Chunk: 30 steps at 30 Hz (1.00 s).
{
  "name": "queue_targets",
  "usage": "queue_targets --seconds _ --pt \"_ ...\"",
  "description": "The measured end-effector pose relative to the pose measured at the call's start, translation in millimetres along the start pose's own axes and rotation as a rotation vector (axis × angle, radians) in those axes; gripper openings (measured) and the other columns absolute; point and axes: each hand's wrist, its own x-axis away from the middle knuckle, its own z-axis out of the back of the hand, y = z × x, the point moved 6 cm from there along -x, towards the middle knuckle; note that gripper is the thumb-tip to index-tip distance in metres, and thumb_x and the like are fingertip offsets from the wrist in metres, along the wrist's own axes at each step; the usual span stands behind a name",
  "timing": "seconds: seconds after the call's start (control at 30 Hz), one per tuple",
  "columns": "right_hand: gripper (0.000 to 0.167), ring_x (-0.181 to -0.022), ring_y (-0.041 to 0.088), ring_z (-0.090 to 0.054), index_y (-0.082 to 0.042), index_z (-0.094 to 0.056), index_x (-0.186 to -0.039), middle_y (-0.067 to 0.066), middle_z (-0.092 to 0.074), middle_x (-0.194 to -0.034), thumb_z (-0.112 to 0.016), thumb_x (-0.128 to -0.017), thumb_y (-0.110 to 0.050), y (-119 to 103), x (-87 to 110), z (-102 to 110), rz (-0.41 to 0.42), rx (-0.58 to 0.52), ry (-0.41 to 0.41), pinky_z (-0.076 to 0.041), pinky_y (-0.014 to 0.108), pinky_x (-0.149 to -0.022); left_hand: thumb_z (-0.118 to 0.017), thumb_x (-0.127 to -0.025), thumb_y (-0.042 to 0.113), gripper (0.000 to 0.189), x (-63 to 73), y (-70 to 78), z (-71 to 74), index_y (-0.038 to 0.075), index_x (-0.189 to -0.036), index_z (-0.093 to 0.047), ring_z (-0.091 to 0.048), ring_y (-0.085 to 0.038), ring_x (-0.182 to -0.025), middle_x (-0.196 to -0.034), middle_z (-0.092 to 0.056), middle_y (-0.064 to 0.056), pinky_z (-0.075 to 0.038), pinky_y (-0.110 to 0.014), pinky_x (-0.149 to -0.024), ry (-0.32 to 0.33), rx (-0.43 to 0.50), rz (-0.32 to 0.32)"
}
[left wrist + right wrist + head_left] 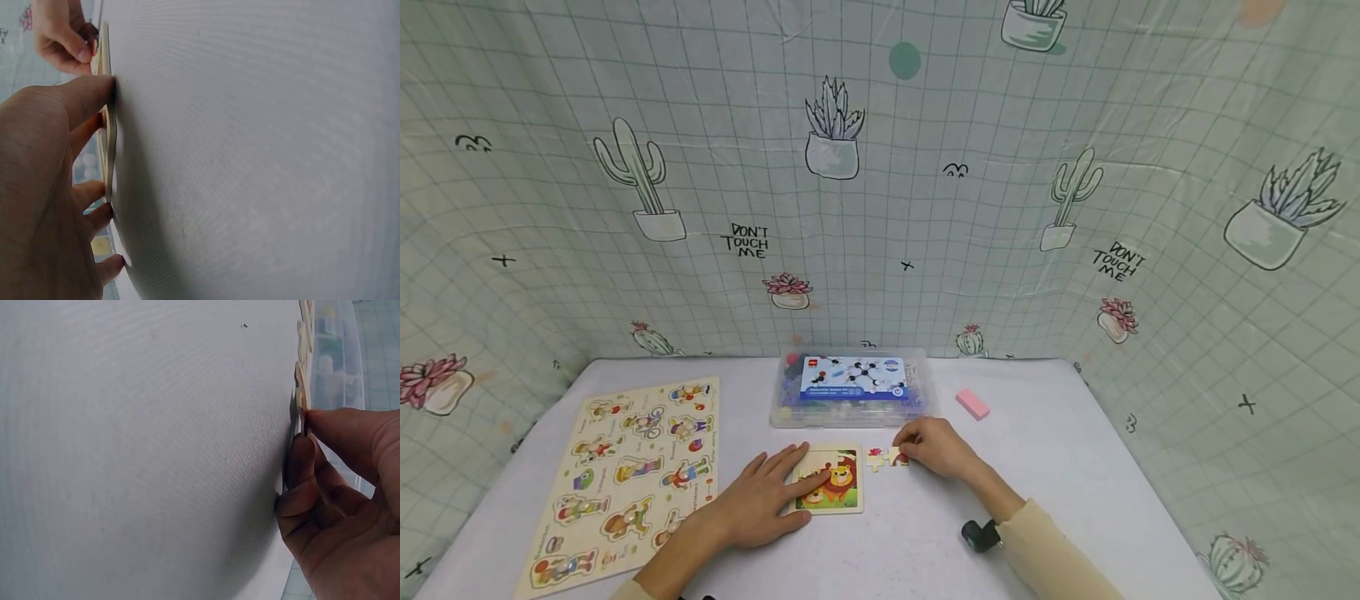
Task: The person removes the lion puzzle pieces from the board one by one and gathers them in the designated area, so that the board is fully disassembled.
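A small square wooden jigsaw puzzle (847,506) with a lion picture lies on the white table. My left hand (767,497) rests on its left part, fingers spread, one fingertip on the picture; in the left wrist view the thumb touches the board's near edge. Just right of the board are two loose puzzle pieces: one with a pink flower (876,457), and a brown-and-cream puzzle piece (898,456) beside it. My right hand (938,448) pinches the brown-and-cream piece between thumb and fingers, as the right wrist view (304,422) also shows. Its fingertips hide part of it.
Behind the puzzle stands a clear plastic case (850,413) with a molecular model kit label. A pink eraser-like block (972,404) lies right of it. A large wooden peg board (625,483) with cartoon figures covers the table's left side. A printed cloth (880,208) hangs behind.
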Motion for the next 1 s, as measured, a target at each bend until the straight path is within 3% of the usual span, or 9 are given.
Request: queue_targets --seconds 1.0 --pt "0.007 -0.075 0.01 -0.053 -0.015 -0.076 -0.093 -0.007 -0.06 -0.078 -0.073 -0.089 -0.01 0.3 -1.1 -2.8 0.007 0.016 -0.013 -0.046 0.026 -0.066 -0.054 -0.1 0.051 0.058 0.0 0.5 0.6 0.031 -0.154 -0.044 -0.022 -0.037 -0.151 -0.164 -0.025 -0.017 -0.023 -0.066 -0.114 -0.004 -0.013 -0.002"
